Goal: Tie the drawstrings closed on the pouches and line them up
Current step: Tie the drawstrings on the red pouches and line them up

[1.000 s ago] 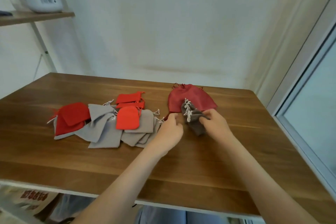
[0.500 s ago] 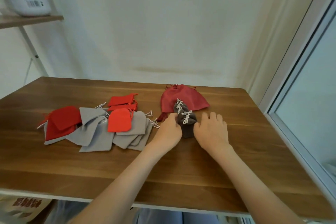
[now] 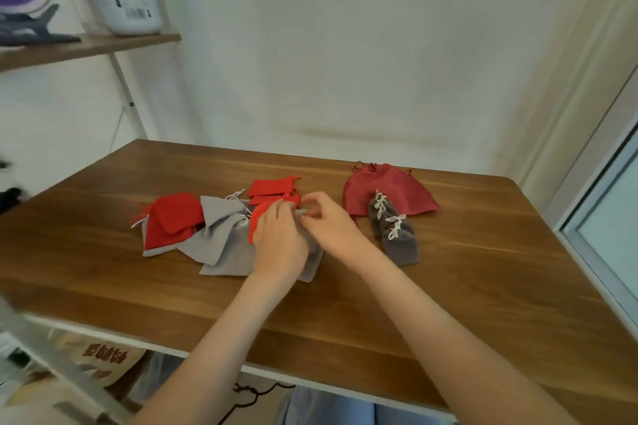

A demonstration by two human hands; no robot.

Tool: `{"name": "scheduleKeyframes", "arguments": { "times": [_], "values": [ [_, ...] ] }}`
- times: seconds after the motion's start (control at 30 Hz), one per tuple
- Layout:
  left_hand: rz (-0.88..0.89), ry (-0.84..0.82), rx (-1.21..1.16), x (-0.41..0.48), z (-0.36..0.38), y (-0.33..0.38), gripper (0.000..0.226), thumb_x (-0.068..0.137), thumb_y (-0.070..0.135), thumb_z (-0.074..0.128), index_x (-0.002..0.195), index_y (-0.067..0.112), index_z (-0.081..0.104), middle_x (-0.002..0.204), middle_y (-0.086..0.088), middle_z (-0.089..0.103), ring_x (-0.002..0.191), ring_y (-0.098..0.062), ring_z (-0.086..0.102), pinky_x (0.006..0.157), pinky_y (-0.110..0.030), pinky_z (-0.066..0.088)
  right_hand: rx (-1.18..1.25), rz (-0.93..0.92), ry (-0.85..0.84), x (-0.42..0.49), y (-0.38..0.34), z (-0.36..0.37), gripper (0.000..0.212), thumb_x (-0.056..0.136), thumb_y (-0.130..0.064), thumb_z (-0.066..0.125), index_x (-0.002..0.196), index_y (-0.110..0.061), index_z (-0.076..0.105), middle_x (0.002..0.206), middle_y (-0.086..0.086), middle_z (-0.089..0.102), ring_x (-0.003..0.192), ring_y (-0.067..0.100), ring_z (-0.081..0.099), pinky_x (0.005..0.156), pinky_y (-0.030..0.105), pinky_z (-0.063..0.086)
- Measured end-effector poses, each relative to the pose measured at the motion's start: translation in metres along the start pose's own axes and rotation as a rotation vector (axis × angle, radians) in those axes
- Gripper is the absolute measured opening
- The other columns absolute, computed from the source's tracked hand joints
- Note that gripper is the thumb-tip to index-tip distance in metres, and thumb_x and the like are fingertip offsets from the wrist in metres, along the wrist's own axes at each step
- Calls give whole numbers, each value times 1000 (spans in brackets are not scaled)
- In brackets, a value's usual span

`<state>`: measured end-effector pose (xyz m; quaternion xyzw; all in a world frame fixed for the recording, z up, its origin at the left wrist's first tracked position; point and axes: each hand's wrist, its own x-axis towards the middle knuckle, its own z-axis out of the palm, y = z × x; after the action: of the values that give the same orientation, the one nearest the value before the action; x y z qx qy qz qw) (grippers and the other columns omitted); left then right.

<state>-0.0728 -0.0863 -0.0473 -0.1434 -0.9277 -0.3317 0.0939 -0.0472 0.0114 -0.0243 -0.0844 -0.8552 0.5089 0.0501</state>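
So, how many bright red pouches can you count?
5 red pouches: two overlapping on the left, two stacked farthest back, one partly under the left hand. Others may be hidden.

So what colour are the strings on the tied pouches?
White strings on dark grey pouches, clearest in the head view.

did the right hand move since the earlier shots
Yes. The right hand has left the tied grey pouches and gone left of the dark red pouch, to the untied pile.
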Motion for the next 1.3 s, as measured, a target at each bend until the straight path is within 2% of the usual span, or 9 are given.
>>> {"name": "scheduleKeyframes", "arguments": {
  "times": [0.17, 0.3, 0.4, 0.57, 0.7, 0.8, 0.9, 1.13, 1.3],
  "values": [
    [-125, -68, -209, -7, 0, -4, 47, 89, 3, 51, 135, 8, 41, 135, -8, 43, 119, -23, 46, 95, -29, 42, 7, 158, 14, 21, -5, 29, 36, 92, -23, 54, 123, -9, 46, 110, 8, 56, 107, 25, 55, 93, 41, 47],
    [-167, -43, -285, -5, -2, 1, 43, 91, -2, 43, 133, 9, 42, 133, -7, 44, 117, -23, 47, 96, -37, 46, 142, 250, 30, 24, -4, 34, 24, 87, -10, 57, 109, -1, 63, 101, 18, 67, 95, 29, 64, 80, 39, 52],
    [-80, 38, -216, -6, -8, 0, 55, 85, -10, 42, 135, 11, 40, 141, -6, 38, 129, -22, 34, 106, -37, 36, 284, 202, -4, 17, -7, 25, 15, 86, -3, 55, 94, -1, 67, 87, 13, 69, 75, 19, 62, 66, 29, 48],
    [32, 313, -282, -7, -22, 14, 37, 100, 17, 36, 136, 12, 41, 140, -6, 43, 131, -22, 36, 107, -40, 33, 398, -17, -38, -8, 1, -15, 29, 88, 4, 50, 108, -12, 61, 98, 6, 63, 86, 15, 58, 70, 23, 43],
    [-146, 0, -592, -5, -28, 36, 29, 100, 41, 36, 114, 21, 51, 103, 3, 55, 86, -9, 53, 66, -22, 42, 495, -110, -124, -38, 20, -49, 32, 84, 1, 55, 114, -8, 56, 86, 7, 52, 76, 16, 52, 65, 27, 42],
    [-84, -264, -650, -8, -11, 46, 27, 98, 34, 46, 82, 18, 60, 79, 2, 58, 72, -13, 53, 61, -27, 40, 553, -96, -194, -63, 41, -70, 52, 75, -6, 58, 125, -15, 47, 80, 4, 53, 73, 15, 54, 67, 28, 46],
    [104, -347, -607, -16, 18, 48, 33, 96, 23, 51, 64, 22, 57, 66, 9, 55, 67, -7, 51, 63, -25, 37, 643, -43, -276, -82, 60, -82, 58, 79, -10, 58, 133, -22, 42, 86, 12, 50, 74, 20, 52, 66, 30, 45],
    [294, -280, -637, -30, 58, 43, 15, 97, 19, 49, 87, 28, 55, 80, 13, 59, 77, 9, 54, 71, -11, 38, 562, 17, -39, -94, 88, -84, 28, 98, -17, 45, 122, -8, 56, 79, 6, 59, 69, 17, 56, 59, 26, 46],
    [295, -329, -707, -30, 60, 37, 25, 102, 26, 33, 93, 27, 56, 66, 7, 63, 69, -3, 57, 69, -16, 41, 424, 10, 22, -92, 90, -77, 23, 100, -13, 41, 98, 2, 59, 77, 10, 59, 65, 14, 56, 57, 22, 48]
  ]
}}
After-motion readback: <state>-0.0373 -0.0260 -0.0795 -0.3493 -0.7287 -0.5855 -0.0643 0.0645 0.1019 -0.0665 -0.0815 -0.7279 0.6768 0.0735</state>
